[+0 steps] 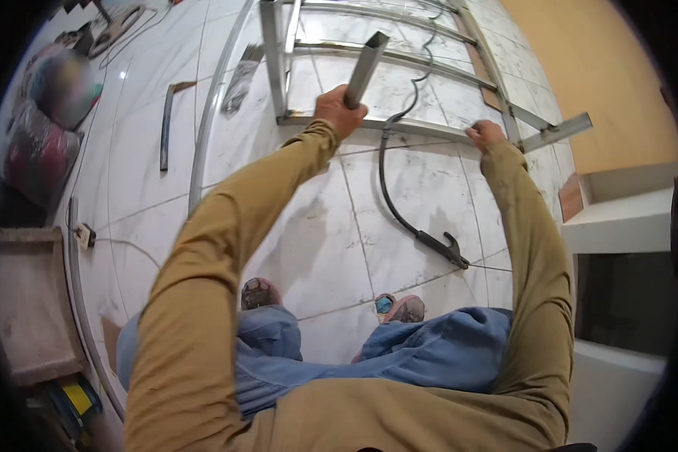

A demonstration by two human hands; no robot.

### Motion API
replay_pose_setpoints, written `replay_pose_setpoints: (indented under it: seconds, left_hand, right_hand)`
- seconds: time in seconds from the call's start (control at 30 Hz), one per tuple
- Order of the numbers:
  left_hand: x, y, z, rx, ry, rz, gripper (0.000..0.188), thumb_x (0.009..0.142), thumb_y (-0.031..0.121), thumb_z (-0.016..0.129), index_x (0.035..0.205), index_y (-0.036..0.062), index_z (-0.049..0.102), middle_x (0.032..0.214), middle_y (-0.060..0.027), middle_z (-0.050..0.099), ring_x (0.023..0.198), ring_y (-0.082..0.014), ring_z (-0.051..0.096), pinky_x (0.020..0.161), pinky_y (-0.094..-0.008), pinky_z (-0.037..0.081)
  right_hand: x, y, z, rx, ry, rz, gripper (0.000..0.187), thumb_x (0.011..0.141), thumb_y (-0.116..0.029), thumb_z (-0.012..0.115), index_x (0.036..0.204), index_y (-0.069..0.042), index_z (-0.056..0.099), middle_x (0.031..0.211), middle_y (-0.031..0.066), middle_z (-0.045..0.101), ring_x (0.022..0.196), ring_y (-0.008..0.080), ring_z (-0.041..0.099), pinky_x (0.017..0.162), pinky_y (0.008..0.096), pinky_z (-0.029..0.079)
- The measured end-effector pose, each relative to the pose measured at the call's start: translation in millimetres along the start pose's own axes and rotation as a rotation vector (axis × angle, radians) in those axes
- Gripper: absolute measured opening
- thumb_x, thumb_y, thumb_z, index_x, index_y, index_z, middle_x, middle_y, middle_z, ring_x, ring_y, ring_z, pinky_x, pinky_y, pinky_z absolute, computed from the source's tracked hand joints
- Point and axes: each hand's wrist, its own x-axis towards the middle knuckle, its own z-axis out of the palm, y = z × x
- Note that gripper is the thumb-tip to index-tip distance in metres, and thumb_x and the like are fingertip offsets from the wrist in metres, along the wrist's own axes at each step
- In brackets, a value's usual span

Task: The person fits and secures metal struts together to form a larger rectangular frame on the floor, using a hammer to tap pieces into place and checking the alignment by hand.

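A grey metal frame (437,131) of square tubes, with several crossbars, lies across the floor ahead of me. My left hand (339,111) is closed round the lower part of a short square metal tube (368,69), which stands up and tilts right at the frame's near bar. Whether the tube is joined to that bar is hidden by the hand. My right hand (488,133) is closed on the near bar by its right corner, where another stub of tube (557,132) sticks out. A black electrode holder (438,247) lies on the tiles between my arms, its cable running over the frame.
A bundle of thin rods in plastic (241,81) and an angled metal tool (166,128) lie left of the frame. Bagged items (41,151) and a tray (22,301) sit at the far left. An orange panel (595,83) and a white ledge (625,218) bound the right side.
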Motion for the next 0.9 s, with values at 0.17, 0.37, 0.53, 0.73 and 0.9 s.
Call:
replay_pose_setpoints:
  seconds: [0.17,0.37,0.53,0.73,0.9]
  left_hand:
    - [-27.4,27.2,-72.1,0.143,-0.174,-0.129,0.03,0.076,0.022,0.07,0.099,0.003,0.066,0.084,-0.0119,0.07,0.076,-0.02,0.065,0.075,-0.0324,0.053]
    - [-75.9,-3.5,-181.9,0.333,-0.383,0.03,0.034,0.069,0.015,0.066,0.099,-0.0006,0.065,0.08,-0.0122,0.067,0.072,-0.0186,0.06,0.071,-0.0345,0.05]
    - [-128.1,-174.0,-327.5,0.779,0.174,-0.378,0.045,0.073,0.032,0.071,0.11,0.006,0.069,0.098,-0.019,0.071,0.095,-0.0332,0.069,0.086,-0.0411,0.054]
    - [-68.5,-244.0,-358.4,0.857,0.242,-0.755,0.04,0.079,0.029,0.07,0.114,0.0092,0.067,0.11,-0.018,0.069,0.105,-0.035,0.066,0.091,-0.0429,0.053]
    - [-61.7,-287.5,-378.6,0.742,0.308,-0.8,0.043,0.081,0.032,0.073,0.117,0.0096,0.067,0.116,-0.0169,0.068,0.109,-0.034,0.065,0.093,-0.0425,0.052]
  right_hand:
    - [17.0,-68.6,6.6,0.109,-0.014,-0.05,0.038,0.084,-0.04,0.067,0.1,-0.006,0.074,0.096,0.0182,0.072,0.093,0.0345,0.069,0.083,0.0407,0.054]
    - [25.2,-9.1,43.6,-0.019,-0.112,-0.13,0.041,0.081,-0.045,0.07,0.097,-0.008,0.075,0.098,0.0163,0.073,0.095,0.0331,0.069,0.085,0.0407,0.054]
    - [2.3,-76.5,44.6,0.02,-0.318,-0.067,0.032,0.081,-0.034,0.072,0.099,-0.008,0.075,0.094,0.0182,0.072,0.091,0.033,0.07,0.084,0.0403,0.054]
    - [-34.5,18.4,45.1,-0.021,-0.291,-0.077,0.028,0.08,-0.029,0.072,0.092,-0.004,0.074,0.085,0.0181,0.071,0.082,0.0313,0.07,0.074,0.0404,0.055]
    - [-78.0,-30.2,40.5,0.046,-0.328,-0.207,0.022,0.083,-0.023,0.071,0.092,-0.003,0.073,0.082,0.0169,0.071,0.076,0.027,0.07,0.071,0.0379,0.054]
